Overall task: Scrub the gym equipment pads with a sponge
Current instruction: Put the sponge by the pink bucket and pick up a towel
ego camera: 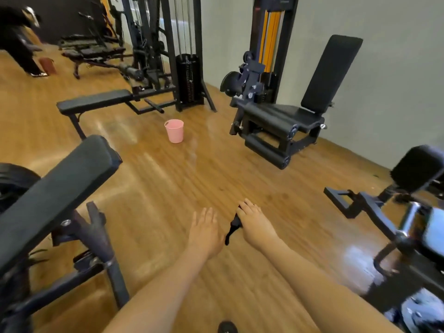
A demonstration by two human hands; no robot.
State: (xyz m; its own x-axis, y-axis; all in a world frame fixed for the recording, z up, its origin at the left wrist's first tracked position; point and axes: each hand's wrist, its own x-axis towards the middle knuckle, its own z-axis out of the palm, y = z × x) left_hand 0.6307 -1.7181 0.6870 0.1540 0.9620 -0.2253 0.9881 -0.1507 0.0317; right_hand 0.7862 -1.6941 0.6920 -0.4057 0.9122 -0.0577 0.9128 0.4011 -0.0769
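1. The right hand curls its fingers around a dark, limp thing, likely the sponge or a cloth; its kind cannot be told. It hangs out over the floor, touching no pad.
2. The left hand is flat and empty, fingers straight, beside it.
3. The pink bucket stands mid-floor, probably for rinsing between machines.
4. The slanted pad at left is nearest; the leg machine stands farther off.
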